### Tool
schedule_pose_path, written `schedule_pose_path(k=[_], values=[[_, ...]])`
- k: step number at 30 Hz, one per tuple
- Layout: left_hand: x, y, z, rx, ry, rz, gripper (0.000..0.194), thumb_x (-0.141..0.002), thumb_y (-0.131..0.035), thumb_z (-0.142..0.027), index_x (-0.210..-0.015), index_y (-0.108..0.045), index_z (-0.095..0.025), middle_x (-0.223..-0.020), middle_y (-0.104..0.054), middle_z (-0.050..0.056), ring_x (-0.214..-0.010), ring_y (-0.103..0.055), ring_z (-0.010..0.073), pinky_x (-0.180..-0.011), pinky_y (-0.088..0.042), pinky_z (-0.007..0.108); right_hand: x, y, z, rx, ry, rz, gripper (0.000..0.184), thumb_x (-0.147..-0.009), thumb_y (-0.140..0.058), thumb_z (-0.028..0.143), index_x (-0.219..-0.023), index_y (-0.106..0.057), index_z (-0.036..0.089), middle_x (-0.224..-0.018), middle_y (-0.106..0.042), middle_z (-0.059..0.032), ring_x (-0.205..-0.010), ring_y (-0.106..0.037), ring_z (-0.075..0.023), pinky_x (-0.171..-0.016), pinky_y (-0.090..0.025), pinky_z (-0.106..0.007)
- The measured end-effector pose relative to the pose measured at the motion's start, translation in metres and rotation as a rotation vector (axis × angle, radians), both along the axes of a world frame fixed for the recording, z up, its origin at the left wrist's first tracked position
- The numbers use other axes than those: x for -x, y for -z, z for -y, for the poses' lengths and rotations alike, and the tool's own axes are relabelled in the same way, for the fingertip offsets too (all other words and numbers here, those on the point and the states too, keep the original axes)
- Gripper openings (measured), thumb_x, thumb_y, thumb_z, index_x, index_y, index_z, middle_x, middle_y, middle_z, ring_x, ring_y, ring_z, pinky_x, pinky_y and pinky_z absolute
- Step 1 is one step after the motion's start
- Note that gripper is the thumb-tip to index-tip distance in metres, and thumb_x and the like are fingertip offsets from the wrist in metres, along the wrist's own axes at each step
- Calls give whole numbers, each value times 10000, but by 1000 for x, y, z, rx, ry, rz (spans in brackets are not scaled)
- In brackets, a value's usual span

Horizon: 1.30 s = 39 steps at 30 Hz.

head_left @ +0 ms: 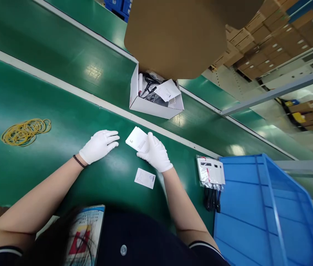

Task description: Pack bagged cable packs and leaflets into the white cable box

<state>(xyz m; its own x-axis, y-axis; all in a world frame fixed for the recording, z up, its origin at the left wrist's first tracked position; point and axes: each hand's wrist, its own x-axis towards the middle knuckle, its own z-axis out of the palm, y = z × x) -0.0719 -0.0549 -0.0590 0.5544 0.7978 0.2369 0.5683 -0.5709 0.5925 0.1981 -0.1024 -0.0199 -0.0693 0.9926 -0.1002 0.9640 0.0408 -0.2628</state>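
Observation:
Both my hands wear white gloves over a green table (48, 111). My right hand (156, 153) grips a small white booklet (136, 139) by its near edge, just above the surface. My left hand (99, 145) lies flat on the table a little to the left, fingers stretched toward the booklet and holding nothing. A small white card (144, 178) lies on the table just below my right wrist. Beyond the hands, on the green belt, stands an open white box (151, 106) with black cables and folded papers inside.
A heap of yellow rubber bands (25, 131) lies at the far left. A stack of white packets with black cables (211, 173) sits beside a blue plastic crate (264, 210) on the right. A brown cardboard flap (178, 33) hangs over the box. Cartons are stacked behind.

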Motion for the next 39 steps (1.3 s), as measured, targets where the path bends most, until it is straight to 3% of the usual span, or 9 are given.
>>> schedule_pose_path(k=[6, 10, 16, 18, 21, 24, 28, 33, 39], values=[[-4, -14, 9, 85, -163, 126, 391, -941, -507, -434, -1198, -696, -208, -1341, -614, 93, -1255, -546, 293, -1110, -392, 474, -14, -9, 16, -86, 149, -270, 808, -734, -699, 538, -1384, -336, 224, -1129, -599, -99, -1012, -575, -323, -788, -484, -445], [-21, -35, 28, 386, -310, 430, 482, -915, -545, -511, -1292, -629, -223, -1343, -610, 85, -1235, -565, 280, -1109, -410, 455, -22, 1, 33, -225, 243, -464, 1014, -731, -713, 480, -1531, -144, 228, -1186, -594, -90, -1108, -569, -302, -890, -497, -459], [-53, -57, 54, 1154, 73, 813, 658, -891, -547, -599, -1461, -415, -297, -1444, -515, 114, -1203, -596, 321, -915, -553, 495, -9, 8, 57, -353, -23, -457, 1122, -702, -752, 512, -1549, -85, 199, -1191, -591, -134, -1083, -585, -331, -933, -488, -517], [-55, -57, 54, 1081, 55, 734, 578, -822, -675, -534, -1308, -586, -234, -1307, -627, 105, -1174, -606, 340, -951, -528, 510, -5, 2, 62, -316, -108, -370, 1033, -699, -771, 556, -1514, -241, 207, -1248, -580, -159, -1131, -559, -359, -970, -461, -536], [-47, -50, 45, 847, -252, 666, 448, -721, -790, -421, -1074, -694, -161, -1137, -703, 93, -1125, -617, 348, -1009, -487, 525, -8, -11, 72, -287, -28, -258, 814, -746, -745, 570, -1414, -436, 224, -1333, -547, -158, -1240, -487, -374, -1037, -404, -546], [-34, -42, 34, 860, -429, 882, 406, -756, -752, -357, -1091, -666, -145, -1169, -689, 116, -1100, -637, 331, -964, -526, 531, -17, -18, 88, -95, -92, -184, 661, -736, -774, 524, -1296, -558, 247, -1271, -591, -120, -1174, -529, -345, -979, -451, -509], [-24, -38, 26, 868, -414, 1085, 364, -809, -690, -301, -1137, -637, -151, -1209, -664, 143, -1151, -619, 339, -964, -531, 551, -19, -8, 113, 41, -158, -49, 784, -540, -903, 505, -1209, -607, 225, -1230, -585, -143, -1082, -548, -369, -894, -481, -516], [-27, -35, 29, 870, -412, 1060, 357, -804, -709, -324, -1112, -654, -152, -1201, -669, 141, -1186, -596, 358, -982, -523, 550, -15, 13, 123, -64, -60, -111, 606, -546, -904, 381, -1066, -640, 213, -1165, -597, -137, -1060, -556, -343, -900, -480, -495], [-27, -37, 30, 878, -446, 1066, 356, -798, -715, -311, -1104, -664, -137, -1184, -678, 137, -1164, -611, 340, -992, -515, 532, -20, 8, 125, -103, 8, -393, 555, -646, -821, 390, -1107, -566, 214, -1106, -637, -118, -1035, -605, -308, -916, -492, -493]])
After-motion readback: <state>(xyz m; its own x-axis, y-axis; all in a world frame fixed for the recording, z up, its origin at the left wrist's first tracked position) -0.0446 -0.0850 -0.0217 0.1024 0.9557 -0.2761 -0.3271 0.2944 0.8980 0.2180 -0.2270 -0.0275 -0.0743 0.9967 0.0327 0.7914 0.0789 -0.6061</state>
